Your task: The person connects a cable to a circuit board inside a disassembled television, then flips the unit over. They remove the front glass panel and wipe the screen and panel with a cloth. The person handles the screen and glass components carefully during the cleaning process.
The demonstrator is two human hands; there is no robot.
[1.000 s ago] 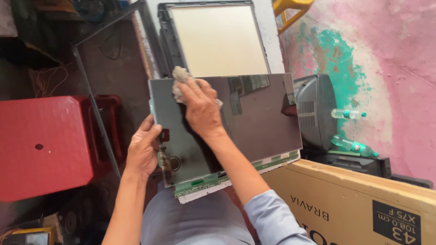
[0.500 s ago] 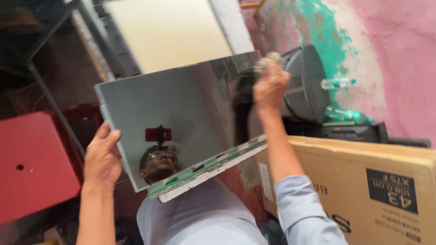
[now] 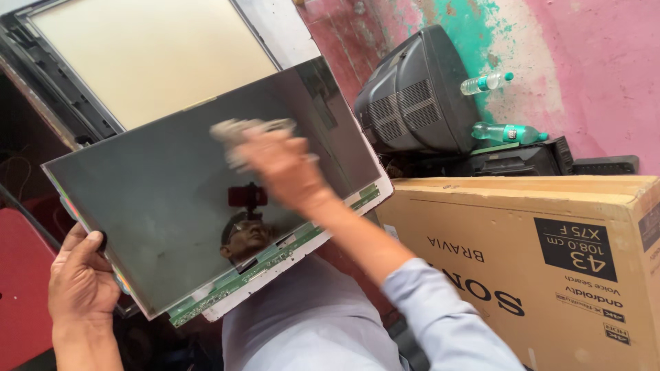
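A bare, dark, glossy display panel [image 3: 151, 206] with a green circuit strip along its lower edge rests tilted on my lap. My left hand [image 3: 82, 278] grips its lower left edge. My right hand [image 3: 278, 165] presses a crumpled pale cloth [image 3: 240, 130] against the middle of the glass and is blurred by motion. The glass mirrors a person with a head-worn camera.
A larger screen frame with a cream backlight sheet [image 3: 151, 58] leans behind the panel. A big cardboard box [image 3: 550, 254] lies on the right. Behind it stand an old grey tube set [image 3: 416, 96], two plastic bottles [image 3: 509, 130] and a pink-and-teal wall. A red stool [image 3: 20, 288] is at the left.
My right hand with the cloth has swept from the panel's top right corner back leftwards to the middle of the glass. The view has shifted, and my left hand keeps its hold on the edge.
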